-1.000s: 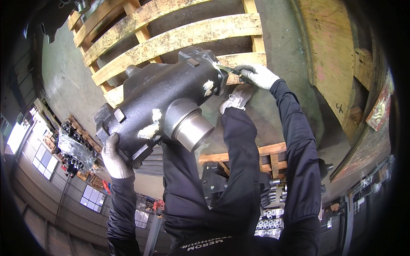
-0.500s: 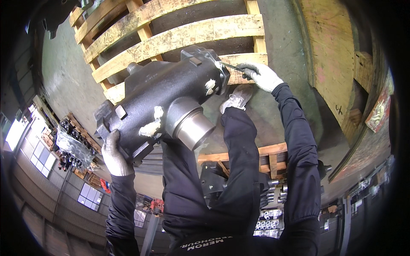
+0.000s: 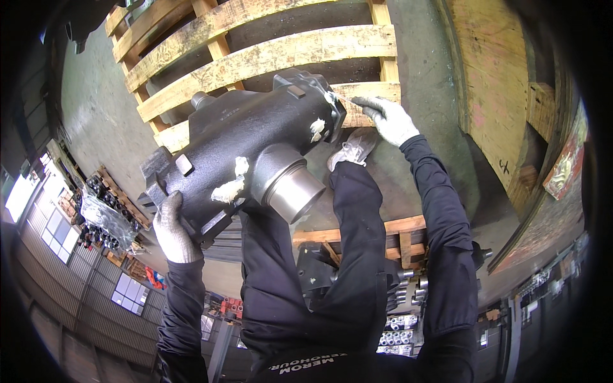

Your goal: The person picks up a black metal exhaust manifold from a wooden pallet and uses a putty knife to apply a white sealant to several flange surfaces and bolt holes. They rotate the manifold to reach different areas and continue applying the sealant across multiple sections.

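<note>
A large black cast-metal housing [image 3: 236,137] lies tilted in front of me, its machined silver stub [image 3: 295,193] pointing toward my legs. Cream-coloured putty [image 3: 228,190] is smeared on its near side, with another dab [image 3: 317,129] close to the right end. My left hand [image 3: 174,230], in a pale knit glove, grips the lower left end, thumb on top. Over at the right end, my gloved right hand [image 3: 388,120] is closed around a thin blade-like tool [image 3: 348,101]. The blade reaches a putty patch [image 3: 331,97] on the end rim; its exact kind is unclear.
A wooden pallet [image 3: 287,54] lies beyond and partly under the housing. Wooden boards [image 3: 491,70] stand along the right side. Behind my legs, another pallet [image 3: 402,225] carries dark metal parts [image 3: 316,271]. Plastic-wrapped parts [image 3: 108,220] sit at far left.
My right hand has shifted slightly right and down, and the tool has turned so its blade looks thinner. The left hand keeps its grip on the housing.
</note>
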Available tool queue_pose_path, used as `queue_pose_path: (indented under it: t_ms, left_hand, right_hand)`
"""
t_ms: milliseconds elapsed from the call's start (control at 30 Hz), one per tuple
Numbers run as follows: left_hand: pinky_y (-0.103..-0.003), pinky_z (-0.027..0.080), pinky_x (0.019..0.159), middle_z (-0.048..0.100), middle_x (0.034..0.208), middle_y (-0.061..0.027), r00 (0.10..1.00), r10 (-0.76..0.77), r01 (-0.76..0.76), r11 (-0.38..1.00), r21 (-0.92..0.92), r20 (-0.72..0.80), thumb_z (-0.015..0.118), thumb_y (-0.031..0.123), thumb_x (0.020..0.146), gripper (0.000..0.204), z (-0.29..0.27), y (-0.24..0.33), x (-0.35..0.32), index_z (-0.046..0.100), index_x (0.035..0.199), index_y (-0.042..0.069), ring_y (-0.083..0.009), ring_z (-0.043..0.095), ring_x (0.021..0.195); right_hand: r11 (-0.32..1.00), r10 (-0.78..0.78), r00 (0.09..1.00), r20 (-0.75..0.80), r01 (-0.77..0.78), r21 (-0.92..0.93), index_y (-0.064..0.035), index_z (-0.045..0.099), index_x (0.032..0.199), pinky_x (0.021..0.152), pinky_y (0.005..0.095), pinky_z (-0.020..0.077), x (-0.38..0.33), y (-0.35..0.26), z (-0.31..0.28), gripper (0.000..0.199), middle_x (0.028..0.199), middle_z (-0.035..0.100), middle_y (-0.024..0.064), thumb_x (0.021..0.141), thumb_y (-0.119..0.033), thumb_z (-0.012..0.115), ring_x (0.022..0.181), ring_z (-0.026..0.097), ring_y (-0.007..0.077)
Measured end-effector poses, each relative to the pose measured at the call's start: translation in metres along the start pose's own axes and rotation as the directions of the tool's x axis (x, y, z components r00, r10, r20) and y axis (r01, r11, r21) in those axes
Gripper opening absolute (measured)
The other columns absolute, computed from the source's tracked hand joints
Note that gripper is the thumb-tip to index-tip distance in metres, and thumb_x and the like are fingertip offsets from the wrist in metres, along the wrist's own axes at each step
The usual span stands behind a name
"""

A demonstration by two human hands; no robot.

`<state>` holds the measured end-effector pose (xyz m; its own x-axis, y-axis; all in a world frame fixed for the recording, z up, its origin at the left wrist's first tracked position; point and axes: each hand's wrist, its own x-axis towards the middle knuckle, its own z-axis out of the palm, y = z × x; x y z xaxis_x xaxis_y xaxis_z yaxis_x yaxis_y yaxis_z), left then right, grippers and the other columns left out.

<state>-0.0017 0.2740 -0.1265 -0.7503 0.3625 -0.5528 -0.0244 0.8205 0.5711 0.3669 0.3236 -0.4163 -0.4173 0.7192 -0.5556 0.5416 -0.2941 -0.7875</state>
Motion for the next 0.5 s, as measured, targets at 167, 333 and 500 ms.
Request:
queue_pose_path:
  t_ms: [167,333,500]
  left_hand:
    - [-0.03,0.053,0.065,0.069,0.09,-0.009,1.0,0.007,-0.006,0.998,-0.063,0.006,0.063,0.021,0.093,0.025,0.002,0.0,0.0,0.066,0.104,-0.001,-0.0178,0.066,0.072]
    - [-0.032,0.055,0.071,0.069,0.094,-0.0107,1.0,-0.011,0.012,0.996,-0.091,0.011,0.063,0.021,0.093,0.026,0.003,0.001,-0.002,0.065,0.106,-0.002,-0.0205,0.068,0.078]
    - [-0.028,0.048,0.055,0.067,0.084,-0.0068,0.999,-0.031,0.031,0.999,-0.013,-0.028,0.063,0.022,0.094,0.024,0.005,0.005,-0.006,0.066,0.104,0.0,-0.0151,0.062,0.063]
  right_hand:
    - [0.978,0.122,0.992,-0.017,-0.117,0.175,-0.0122,0.067,0.131,0.101,0.0349,0.0491,-0.013,0.006,0.016,0.032,0.123,0.07,0.0146,0.1,-0.014,0.058,0.115,0.065,0.0289]
    - [0.981,0.103,0.995,-0.019,-0.098,0.167,-0.0109,0.066,0.133,0.1,0.0334,0.0494,-0.013,0.0,0.021,0.034,0.125,0.07,0.0135,0.101,-0.01,0.055,0.115,0.066,0.0257]
    - [0.969,0.155,0.988,-0.027,-0.147,0.2,-0.0077,0.064,0.135,0.101,0.0316,0.0488,-0.019,-0.019,0.022,0.034,0.126,0.07,0.0126,0.102,-0.01,0.054,0.115,0.066,0.0212]
